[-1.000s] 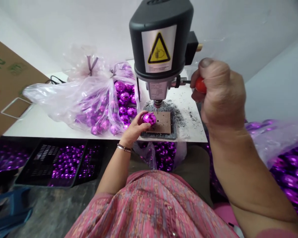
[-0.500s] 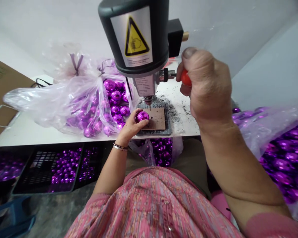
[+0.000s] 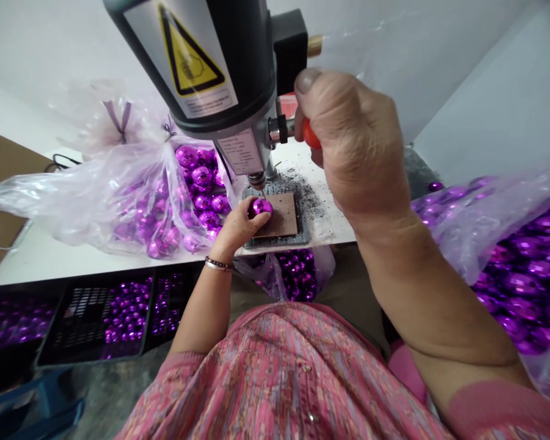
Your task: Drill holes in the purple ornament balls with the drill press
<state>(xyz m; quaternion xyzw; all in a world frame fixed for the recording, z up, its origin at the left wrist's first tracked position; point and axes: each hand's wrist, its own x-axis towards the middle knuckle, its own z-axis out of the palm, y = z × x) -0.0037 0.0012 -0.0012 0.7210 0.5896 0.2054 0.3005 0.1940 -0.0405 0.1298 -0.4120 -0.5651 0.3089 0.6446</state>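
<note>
Between the fingers and thumb of my left hand (image 3: 238,227) is a shiny purple faceted ball (image 3: 261,207). It sits at the left part of a brown board (image 3: 282,217) on the grey base of a drill press (image 3: 169,55). The thin drill bit (image 3: 264,194) points down at the top of the ball; whether it touches I cannot tell. My right hand (image 3: 360,137) is closed around the red knob (image 3: 310,134) of the press's feed lever, on the machine's right side.
Clear plastic bags of purple balls (image 3: 151,208) lie left of the press. More bagged balls (image 3: 527,281) are at the right. Below the table edge stand black crates (image 3: 91,324) holding balls. Dark shavings (image 3: 309,189) litter the white tabletop (image 3: 50,250). A blue stool (image 3: 50,397) is at lower left.
The ball in my left hand has moved right across the board, under the drill bit. My right hand stays on the knob. The view has shifted and tilted.
</note>
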